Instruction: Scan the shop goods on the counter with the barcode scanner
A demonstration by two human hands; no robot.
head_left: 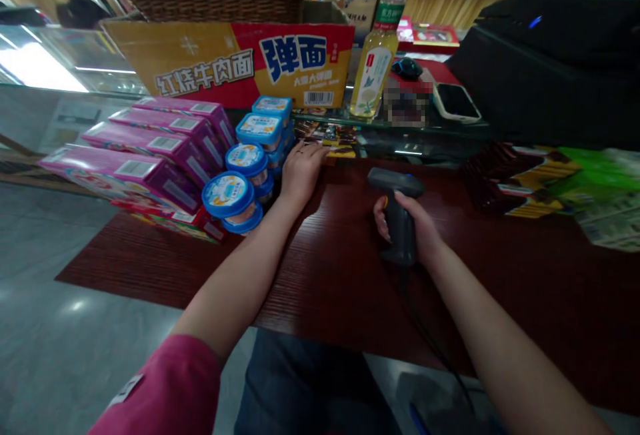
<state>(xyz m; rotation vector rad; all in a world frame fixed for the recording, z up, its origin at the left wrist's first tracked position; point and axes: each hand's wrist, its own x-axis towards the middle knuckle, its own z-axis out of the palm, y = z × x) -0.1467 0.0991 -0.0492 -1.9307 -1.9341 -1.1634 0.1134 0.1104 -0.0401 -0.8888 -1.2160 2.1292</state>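
Observation:
My right hand (415, 218) is wrapped round the grip of a dark grey barcode scanner (399, 215), held above the brown counter, with its cable running down towards me. My left hand (303, 167) lies at the far side of the counter, fingers stretched out. Its fingertips reach small yellow and dark packets (343, 148) under the glass shelf; whether they grip one I cannot make out. Close on that hand's left stand stacked tubs with blue lids (229, 195). Purple boxes (145, 168) are lined up further left, on top of red boxes (173, 218).
A glass shelf (440, 129) carries a noodle carton (210, 68), a bottle of yellow drink (376, 55), a phone (456, 101) and a mouse (407, 68). Dark-and-yellow packs (525, 181) and a green bag (600, 188) lie right. A large black device (550, 68) stands behind them.

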